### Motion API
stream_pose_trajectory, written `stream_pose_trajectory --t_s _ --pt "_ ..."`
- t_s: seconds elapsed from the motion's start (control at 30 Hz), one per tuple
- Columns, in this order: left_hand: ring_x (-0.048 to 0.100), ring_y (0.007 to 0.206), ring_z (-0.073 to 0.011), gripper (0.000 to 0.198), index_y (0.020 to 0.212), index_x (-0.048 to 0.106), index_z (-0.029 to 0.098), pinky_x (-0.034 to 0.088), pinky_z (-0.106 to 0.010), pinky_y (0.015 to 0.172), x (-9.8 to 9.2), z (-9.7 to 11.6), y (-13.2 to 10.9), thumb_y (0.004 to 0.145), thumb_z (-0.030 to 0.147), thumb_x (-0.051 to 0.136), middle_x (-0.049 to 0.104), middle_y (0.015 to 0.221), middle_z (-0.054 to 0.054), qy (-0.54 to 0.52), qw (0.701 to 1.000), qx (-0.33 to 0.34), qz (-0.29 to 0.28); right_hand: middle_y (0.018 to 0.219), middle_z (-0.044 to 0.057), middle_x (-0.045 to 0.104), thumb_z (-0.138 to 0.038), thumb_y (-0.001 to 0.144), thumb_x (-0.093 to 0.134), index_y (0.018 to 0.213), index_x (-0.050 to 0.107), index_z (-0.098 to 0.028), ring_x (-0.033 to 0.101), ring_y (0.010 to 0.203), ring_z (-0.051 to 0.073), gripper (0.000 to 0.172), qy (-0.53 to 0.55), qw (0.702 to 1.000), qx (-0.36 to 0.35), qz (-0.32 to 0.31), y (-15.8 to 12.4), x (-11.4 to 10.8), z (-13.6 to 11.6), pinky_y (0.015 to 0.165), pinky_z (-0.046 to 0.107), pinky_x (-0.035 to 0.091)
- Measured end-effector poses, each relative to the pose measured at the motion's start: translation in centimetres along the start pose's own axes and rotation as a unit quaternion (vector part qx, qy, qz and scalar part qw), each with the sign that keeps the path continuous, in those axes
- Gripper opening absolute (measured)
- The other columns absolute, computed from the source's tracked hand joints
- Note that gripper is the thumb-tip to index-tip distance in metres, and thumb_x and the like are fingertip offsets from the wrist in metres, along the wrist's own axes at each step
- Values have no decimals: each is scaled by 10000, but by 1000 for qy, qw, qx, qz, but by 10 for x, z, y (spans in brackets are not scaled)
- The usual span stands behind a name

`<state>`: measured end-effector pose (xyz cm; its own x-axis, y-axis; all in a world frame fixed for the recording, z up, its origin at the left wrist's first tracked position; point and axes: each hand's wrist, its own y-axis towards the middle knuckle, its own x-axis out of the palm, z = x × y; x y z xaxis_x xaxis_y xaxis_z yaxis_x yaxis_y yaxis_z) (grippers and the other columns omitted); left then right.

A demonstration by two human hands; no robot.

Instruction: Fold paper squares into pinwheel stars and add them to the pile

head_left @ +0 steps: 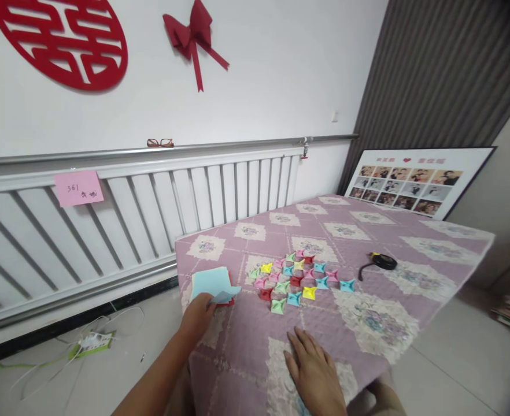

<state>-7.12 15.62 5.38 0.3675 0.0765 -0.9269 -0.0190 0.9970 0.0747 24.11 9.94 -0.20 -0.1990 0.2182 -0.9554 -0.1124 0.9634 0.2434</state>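
Observation:
My left hand (199, 316) is at the front edge of a stack of coloured paper (206, 278), on the left of the table. Its fingers pinch a light blue sheet (228, 293), whose right corner curls up off the pile. Red paper shows below the blue. Flat on the tablecloth, my right hand (313, 370) rests with fingers stretched out and holds nothing. Beyond it lie several small folded paper pieces (282, 287) in green, pink, red, yellow and blue, set in rough rows.
A black tape measure (384, 262) with a strap lies right of the folded pieces. The patterned tablecloth (246, 358) covers the table. Behind stands a white radiator (203, 199) with a pink note (78, 188) on it. A framed photo board (411, 180) leans at the far right.

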Motion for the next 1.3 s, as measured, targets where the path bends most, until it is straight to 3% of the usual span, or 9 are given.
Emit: stream_pose_trajectory --t_s 0.13,0.27,0.4,0.7,0.83,1.0,1.1,1.17,1.3 --pt "557 961 -184 137 895 595 195 388 -269 853 20 26 -47 868 143 471 625 998 -45 -15 998 57 -31 1377 49 510 -403 869 421 1257 576 -236 426 1281 255 450 4 1000 -2 9 -1 1 1 1017 435 342" --pt "555 931 -192 143 878 596 209 398 -281 827 42 48 -80 846 135 478 629 977 -32 -24 996 72 -57 1376 50 511 -393 864 426 1249 583 -238 425 1281 259 444 13 1000 2 7 -1 -1 0 1015 438 341" --pt "534 962 -211 174 897 598 211 393 -314 840 50 66 -98 857 131 449 622 1007 -39 -37 992 91 -77 1357 51 530 -393 853 443 1242 591 -242 444 1266 259 443 27 1000 0 5 -2 -4 0 1017 435 338" --pt "523 993 -224 222 974 610 218 398 -346 878 51 91 -122 870 143 429 613 1054 -57 -62 986 107 -112 1309 52 574 -355 809 528 1322 511 -273 488 1235 243 519 117 989 -91 -13 -11 -2 7 1009 416 362" --pt "532 981 -230 188 977 604 217 413 -345 848 58 95 -129 868 172 458 615 1062 -63 -63 983 121 -120 1315 27 570 -263 760 532 1261 563 -292 468 1256 236 503 145 981 -119 -48 -21 -6 -5 1041 425 324" --pt "539 962 -226 167 965 600 214 417 -347 852 62 94 -139 854 171 484 624 1038 -60 -67 979 149 -118 1224 19 630 -175 733 496 916 691 -287 514 1205 239 290 176 973 -143 -51 -33 -8 -14 999 432 367" --pt "532 1010 -231 242 1026 595 226 409 -354 898 68 82 -147 795 174 547 622 1099 -58 -99 977 166 -87 1170 33 657 -169 722 516 879 683 -276 551 1160 245 253 198 967 -159 -33 -35 -4 -10 968 422 410" --pt "515 1076 -249 405 1115 573 229 392 -376 949 72 68 -152 719 152 589 601 1181 -64 -123 977 166 -50 1143 41 669 -183 732 531 879 682 -275 570 1138 250 230 212 962 -171 -16 -36 1 -5 958 421 431" --pt "509 1117 -275 575 1165 566 206 367 -421 998 75 42 -159 607 74 535 594 1212 -87 -127 985 116 -3 1116 48 682 -236 784 549 908 679 -278 582 1128 248 185 230 954 -191 9 -38 10 3 941 413 457"
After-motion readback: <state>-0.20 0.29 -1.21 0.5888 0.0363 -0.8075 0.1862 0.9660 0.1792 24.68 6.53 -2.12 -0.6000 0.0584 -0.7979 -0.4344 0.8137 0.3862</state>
